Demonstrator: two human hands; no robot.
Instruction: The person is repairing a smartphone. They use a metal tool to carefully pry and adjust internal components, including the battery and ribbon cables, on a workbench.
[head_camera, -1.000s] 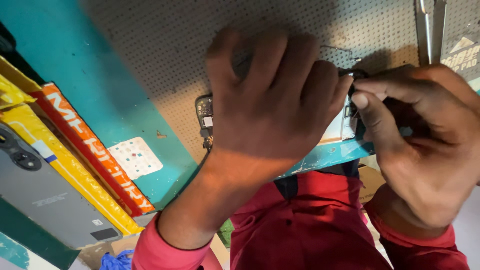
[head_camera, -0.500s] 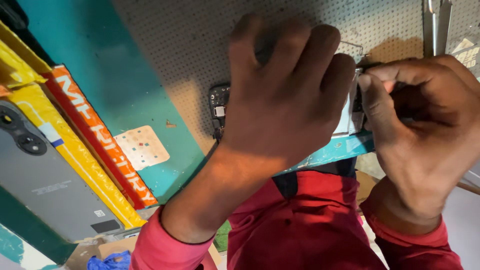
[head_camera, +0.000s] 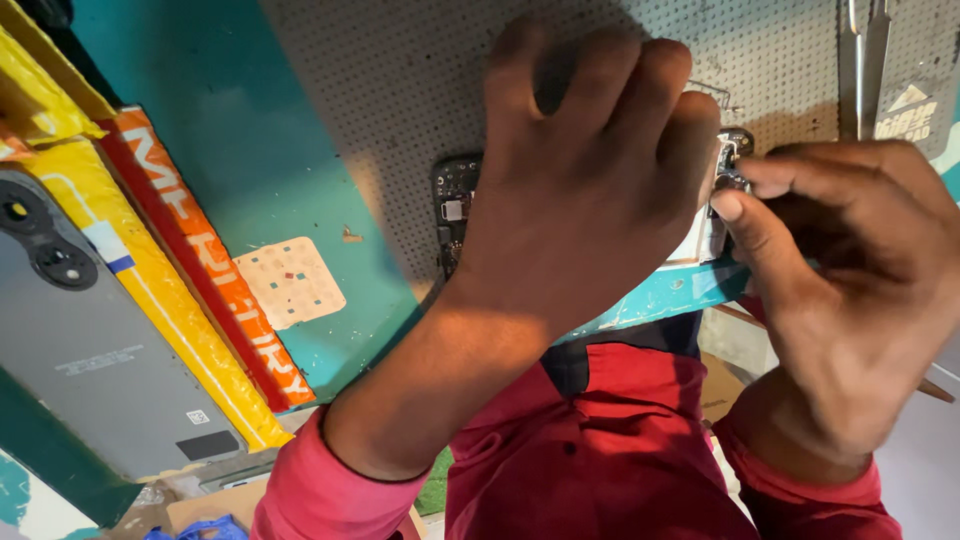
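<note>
My left hand (head_camera: 590, 190) lies palm-down over an opened phone (head_camera: 452, 205) and holds it on the grey perforated mat (head_camera: 400, 90). Only the phone's dark circuit-board end shows past my wrist; the rest is hidden under my fingers. My right hand (head_camera: 850, 290) is at the phone's other end. Its thumb and forefinger pinch together at a small metal part (head_camera: 732, 160) on the phone's edge, next to my left fingertips.
Metal tweezers (head_camera: 862, 60) lie on the mat at the top right. On the teal table (head_camera: 230, 130) to the left are a yellow and orange box (head_camera: 200, 290), a grey phone back cover (head_camera: 90, 340) and a pale dotted sticker (head_camera: 295, 282). My red shirt fills the bottom.
My right hand has drawn slightly back from the phone's end, with the fingertips now pinched at the small metal part. My left hand stays on the phone.
</note>
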